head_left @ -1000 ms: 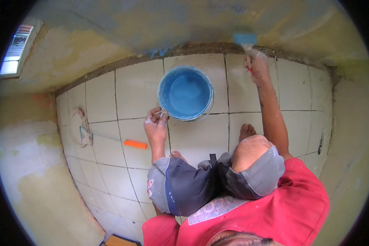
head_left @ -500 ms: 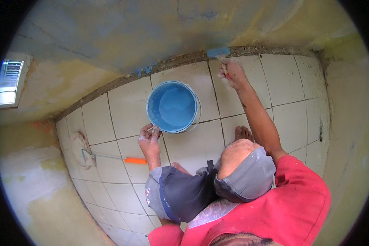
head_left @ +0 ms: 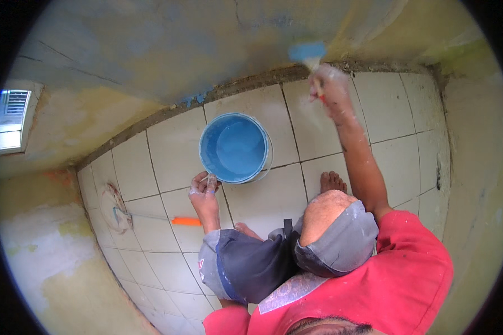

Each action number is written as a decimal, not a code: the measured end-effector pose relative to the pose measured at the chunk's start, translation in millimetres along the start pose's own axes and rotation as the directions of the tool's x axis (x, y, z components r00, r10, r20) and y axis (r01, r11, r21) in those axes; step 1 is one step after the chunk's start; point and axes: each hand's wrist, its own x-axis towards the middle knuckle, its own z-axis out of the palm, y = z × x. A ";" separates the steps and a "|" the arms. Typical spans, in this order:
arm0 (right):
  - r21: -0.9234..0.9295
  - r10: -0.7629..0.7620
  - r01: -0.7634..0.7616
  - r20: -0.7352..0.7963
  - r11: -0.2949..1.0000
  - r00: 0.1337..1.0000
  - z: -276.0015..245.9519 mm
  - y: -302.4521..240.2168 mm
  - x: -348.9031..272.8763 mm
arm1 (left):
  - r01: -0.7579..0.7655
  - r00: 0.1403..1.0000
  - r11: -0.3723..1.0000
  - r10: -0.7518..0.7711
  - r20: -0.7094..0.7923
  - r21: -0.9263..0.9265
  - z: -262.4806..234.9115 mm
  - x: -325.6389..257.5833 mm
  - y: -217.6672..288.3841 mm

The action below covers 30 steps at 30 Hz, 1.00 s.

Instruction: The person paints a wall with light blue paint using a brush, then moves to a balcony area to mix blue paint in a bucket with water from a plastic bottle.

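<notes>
The floor (head_left: 262, 201) is laid with pale, cream-coloured square tiles, which are divided by thin dark joints. It is bordered along the far wall by a rough, brownish strip (head_left: 262, 77), and a small dark mark (head_left: 439, 176) is seen near its right edge. A round blue bucket (head_left: 204, 149), partly filled with blue liquid, is stood upright on the tiles near the middle, its thin wire handle lowered along the right side. To the left, a tool with an orange handle (head_left: 186, 221) and a thin rod is laid down, its far end overlapping a whitish, roughly ring-shaped item (head_left: 113, 207), which cannot be identified clearly. A bare right foot (head_left: 333, 182) is planted on the tiles; the left foot (head_left: 246, 229) is partly hidden.
</notes>
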 end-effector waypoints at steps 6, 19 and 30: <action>0.018 0.237 -0.238 0.045 0.971 0.970 23.3 94.3 73.5 | -0.005 1.000 0.999 0.005 -0.008 0.037 1.1 0.1 0.8; 0.021 0.155 -0.155 0.003 0.988 0.988 29.9 116.8 77.0 | -0.019 1.000 0.999 0.019 -0.003 0.026 1.9 -1.1 2.8; -0.019 0.057 -0.058 -0.069 0.998 0.996 -46.0 68.6 91.9 | 0.006 1.000 1.000 -0.006 -0.014 0.019 1.0 -0.3 1.7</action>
